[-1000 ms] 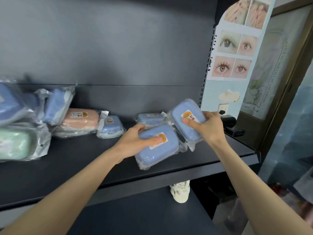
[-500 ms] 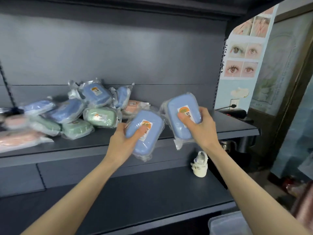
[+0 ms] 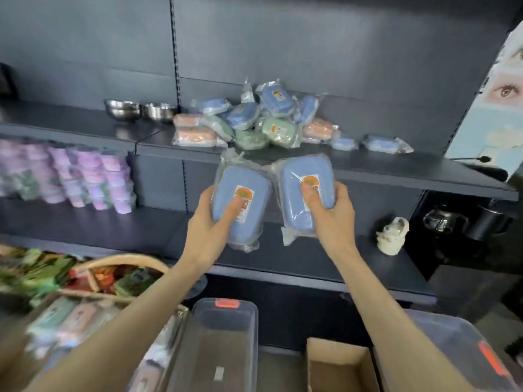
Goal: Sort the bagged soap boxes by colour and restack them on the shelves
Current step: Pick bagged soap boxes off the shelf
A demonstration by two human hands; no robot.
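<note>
My left hand [image 3: 210, 222] grips a blue bagged soap box [image 3: 240, 205], thumb on its orange label. My right hand [image 3: 332, 216] grips a second blue bagged soap box [image 3: 294, 199] the same way. Both boxes are held side by side in the air, in front of the gap between the upper shelf [image 3: 396, 171] and the lower shelf [image 3: 311, 267]. On the upper shelf behind them lies a mixed heap of bagged soap boxes [image 3: 254, 123] in blue, green and peach. Two more blue bagged boxes [image 3: 386, 143] lie to its right.
Two steel bowls [image 3: 141, 110] stand left of the heap. Stacked purple packs [image 3: 85, 176] fill the left bay. A small white figurine [image 3: 392, 234] stands on the lower shelf at right. Below are a wicker basket [image 3: 113, 267], clear lidded bins [image 3: 218, 343] and a cardboard box [image 3: 339, 363].
I have stepped back and the view has dropped. Both hands carried their blue boxes off the upper shelf and down, level with the gap above the lower shelf.
</note>
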